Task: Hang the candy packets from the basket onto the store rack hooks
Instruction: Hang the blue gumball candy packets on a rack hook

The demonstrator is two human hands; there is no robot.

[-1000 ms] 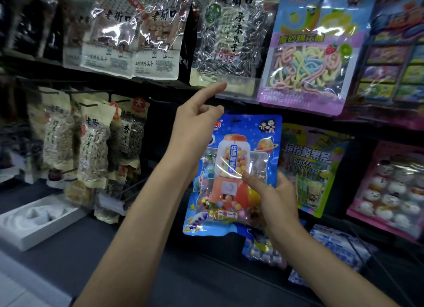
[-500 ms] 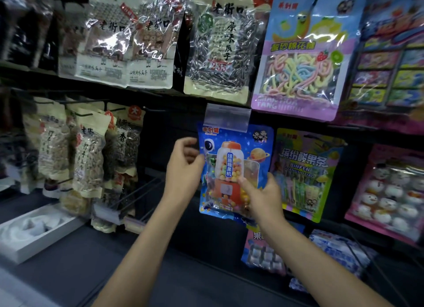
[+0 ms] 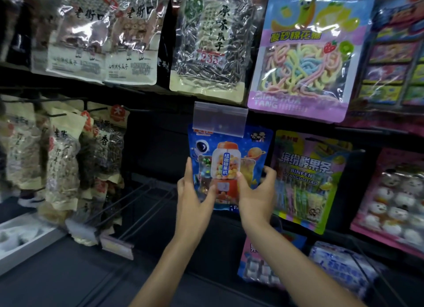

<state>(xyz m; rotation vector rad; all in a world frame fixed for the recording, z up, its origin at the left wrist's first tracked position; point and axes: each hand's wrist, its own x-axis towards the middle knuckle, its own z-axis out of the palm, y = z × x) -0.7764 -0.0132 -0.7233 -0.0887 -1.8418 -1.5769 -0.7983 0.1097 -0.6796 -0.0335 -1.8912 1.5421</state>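
A blue candy packet (image 3: 229,150) printed with a red gumball machine hangs upright on the rack, its top edge behind a clear plastic price tag holder (image 3: 220,118). My left hand (image 3: 192,199) grips the packet's lower left edge, thumb across the front. My right hand (image 3: 257,192) holds the lower right part, thumb on the front and fingers behind. The hook itself is hidden by the tag holder. The basket is out of view.
Seed bags (image 3: 206,43) and a purple candy bag (image 3: 305,54) hang on the row above. A green-yellow sour strip packet (image 3: 307,180) hangs just right. Bare wire hooks (image 3: 137,205) jut out at lower left beside nut bags (image 3: 62,160). A wire basket corner (image 3: 367,267) shows at lower right.
The left hand dropped from pointing near the tag holder to grip the packet's left edge. The packet moved up and back toward the rack, now hanging under the tag holder.
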